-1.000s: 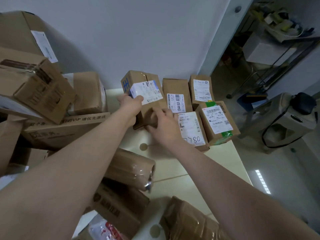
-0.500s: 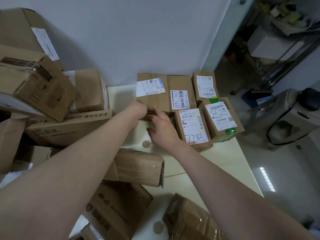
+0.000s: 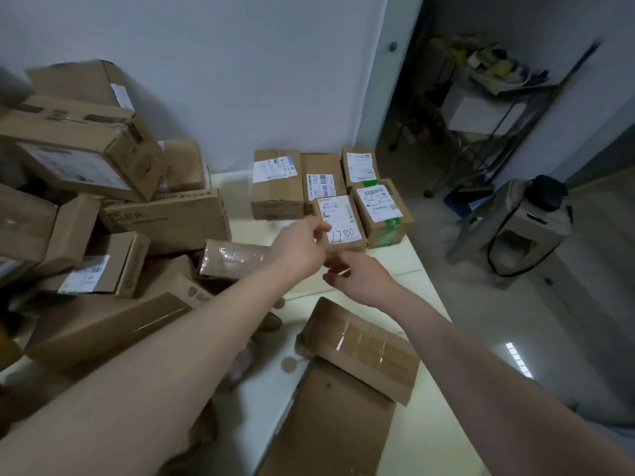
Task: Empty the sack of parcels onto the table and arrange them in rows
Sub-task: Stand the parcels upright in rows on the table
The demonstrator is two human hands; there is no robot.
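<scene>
Five labelled brown parcels stand in two rows at the far right of the pale table (image 3: 405, 290). The back row holds a wide box (image 3: 276, 190), a narrow box (image 3: 321, 180) and a box with a white label (image 3: 360, 164). In front of them are a box marked "7780" (image 3: 343, 223) and a green-taped box (image 3: 383, 211). My left hand (image 3: 302, 247) hovers at the "7780" box's left edge, fingers loosely curled and holding nothing. My right hand (image 3: 359, 278) is just below that box, also holding nothing. No sack is visible.
A loose heap of cardboard boxes (image 3: 86, 159) fills the table's left side. A tape-wrapped parcel (image 3: 233, 259), a taped parcel (image 3: 360, 348) and a flat carton (image 3: 326, 424) lie nearer me. A grey machine (image 3: 525, 228) and a metal rack (image 3: 481, 108) stand on the floor to the right.
Both hands set the wide box down flat at the left end of the back row, let go of it and drew back toward the "7780" box.
</scene>
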